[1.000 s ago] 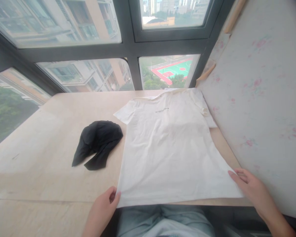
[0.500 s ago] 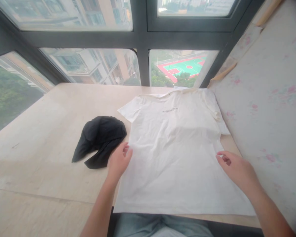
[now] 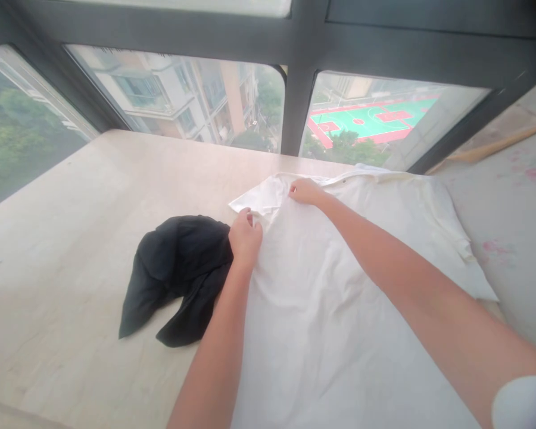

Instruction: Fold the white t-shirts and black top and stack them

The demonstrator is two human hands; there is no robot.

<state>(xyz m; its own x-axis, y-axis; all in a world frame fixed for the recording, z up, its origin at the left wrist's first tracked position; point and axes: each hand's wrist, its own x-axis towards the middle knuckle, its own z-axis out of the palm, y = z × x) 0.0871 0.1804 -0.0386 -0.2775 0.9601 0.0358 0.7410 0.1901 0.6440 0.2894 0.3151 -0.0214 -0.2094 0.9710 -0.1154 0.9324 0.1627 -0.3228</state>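
Observation:
A white short-sleeved T-shirt (image 3: pixel 312 310) lies spread out, its collar toward the window and its left sleeve creased. My right hand (image 3: pixel 307 192) reaches across the shirt and pinches the cloth at the left shoulder, close to the collar. Below that sleeve, at the shirt's left side, my left hand (image 3: pixel 246 235) has its fingers curled in on the edge of the cloth. Just left of it, a crumpled black cloth item (image 3: pixel 174 256) lies partly behind my left forearm; its kind is unclear.
The pale ledge (image 3: pixel 71 238) runs up to a dark window frame (image 3: pixel 295 107). A wall with floral paper (image 3: pixel 522 238) stands close along the right side of the shirt. Buildings and a sports court show through the glass.
My right hand has moved from the shirt's right side across to its left shoulder. My left hand has slid up the left edge to the sleeve, which is now creased. The view has shifted closer.

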